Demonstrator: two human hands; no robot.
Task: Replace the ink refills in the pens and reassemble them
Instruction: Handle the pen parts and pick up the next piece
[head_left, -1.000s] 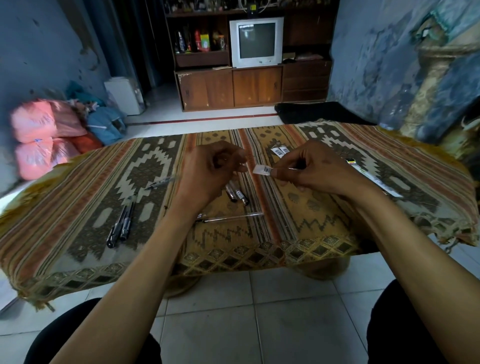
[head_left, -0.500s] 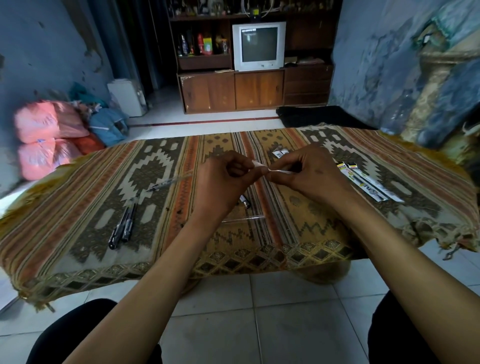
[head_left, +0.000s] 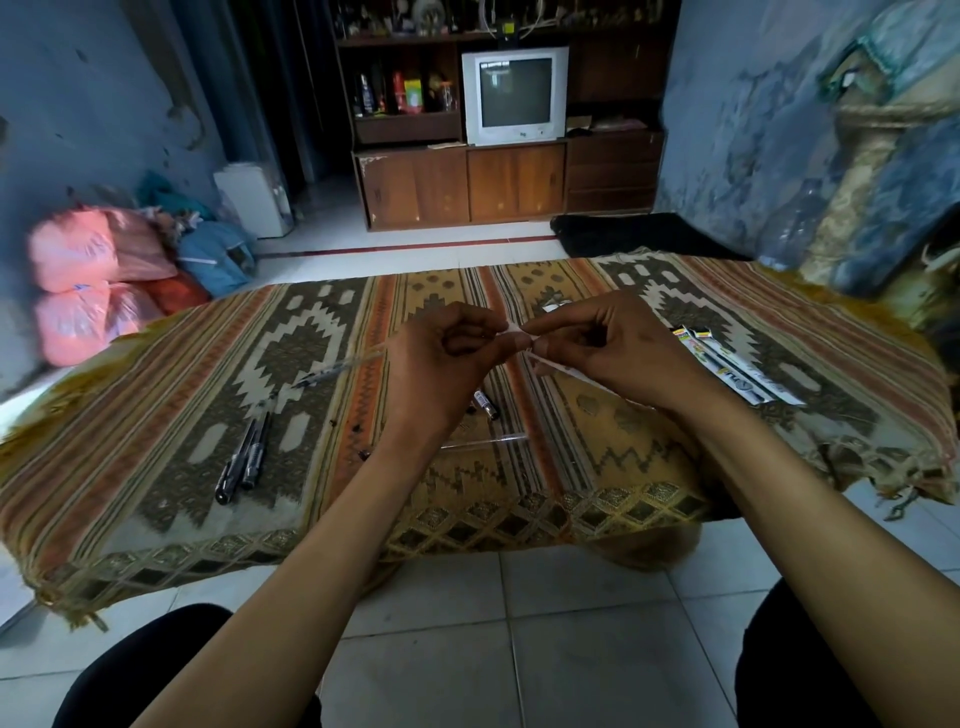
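While hovering, both hands (head_left: 524, 353) pinch refill wrapper (head_left: 558, 368).

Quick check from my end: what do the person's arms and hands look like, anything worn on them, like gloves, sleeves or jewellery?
Both the left hand and the right hand are bare, with no gloves. No ring, watch or bracelet shows. The forearms are uncovered to the frame edge, so no sleeves are visible.

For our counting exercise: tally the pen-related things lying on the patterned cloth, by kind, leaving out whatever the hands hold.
Black pens: 2
Packaged refills: 2
Clear pen barrel: 1
Loose refill: 1
Small dark pen parts: 2, though the left hand hides part of that spot
Total: 8
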